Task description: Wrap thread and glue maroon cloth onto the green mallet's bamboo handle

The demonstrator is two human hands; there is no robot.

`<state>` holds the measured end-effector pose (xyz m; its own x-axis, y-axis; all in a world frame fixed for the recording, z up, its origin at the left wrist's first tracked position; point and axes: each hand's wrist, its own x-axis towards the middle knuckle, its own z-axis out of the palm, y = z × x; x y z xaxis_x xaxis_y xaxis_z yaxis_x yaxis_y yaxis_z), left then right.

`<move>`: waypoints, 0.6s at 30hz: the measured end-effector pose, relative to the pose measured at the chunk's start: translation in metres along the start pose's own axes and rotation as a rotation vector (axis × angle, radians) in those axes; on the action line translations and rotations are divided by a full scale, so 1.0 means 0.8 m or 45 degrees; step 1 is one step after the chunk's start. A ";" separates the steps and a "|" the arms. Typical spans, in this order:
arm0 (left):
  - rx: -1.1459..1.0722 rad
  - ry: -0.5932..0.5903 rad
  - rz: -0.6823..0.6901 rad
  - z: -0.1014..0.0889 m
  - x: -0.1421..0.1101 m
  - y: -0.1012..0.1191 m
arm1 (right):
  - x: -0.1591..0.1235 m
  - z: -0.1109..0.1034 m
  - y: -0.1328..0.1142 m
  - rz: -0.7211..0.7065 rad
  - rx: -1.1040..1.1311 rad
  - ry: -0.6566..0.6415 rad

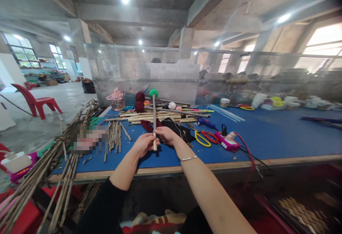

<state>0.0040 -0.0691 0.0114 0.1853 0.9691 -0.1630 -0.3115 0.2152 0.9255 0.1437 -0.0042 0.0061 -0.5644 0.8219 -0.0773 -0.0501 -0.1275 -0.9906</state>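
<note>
the stick (154,120) is over the counter (267,130), pointing away from the person, with one green pompom (153,92) at its far end. the left hand (144,144) pinches it near its lower end; the right hand (165,135) pinches it just above, fingers closed around it.

of containers, one clear jar (117,105) stands at the far left with something pink on top; its contents are hard to tell. one white cup (224,102) stands near the mesh screen (144,62), its inside too small to read.

two dark red balls (139,102) and one white ball (171,105) lie beyond the hands. two scissor handles show, one yellow, one red, beside one blue glue gun (206,123).

the counter's wooden near edge runs below the hands. right of one magenta power strip (227,143), blue surface gives wide room; at left, short twigs (114,136) crowd in.
</note>
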 end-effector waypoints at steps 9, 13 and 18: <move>-0.048 0.065 0.023 -0.004 0.007 -0.001 | 0.002 0.002 0.002 0.028 -0.026 0.030; -0.235 0.031 -0.079 -0.002 0.003 0.005 | 0.002 0.005 0.001 0.032 -0.060 0.066; -0.381 0.089 -0.121 -0.004 0.006 0.009 | 0.006 0.012 0.004 -0.035 -0.115 0.173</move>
<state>-0.0002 -0.0624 0.0161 0.1655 0.9466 -0.2765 -0.5584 0.3211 0.7649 0.1332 -0.0059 0.0040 -0.4469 0.8927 -0.0586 0.0141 -0.0585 -0.9982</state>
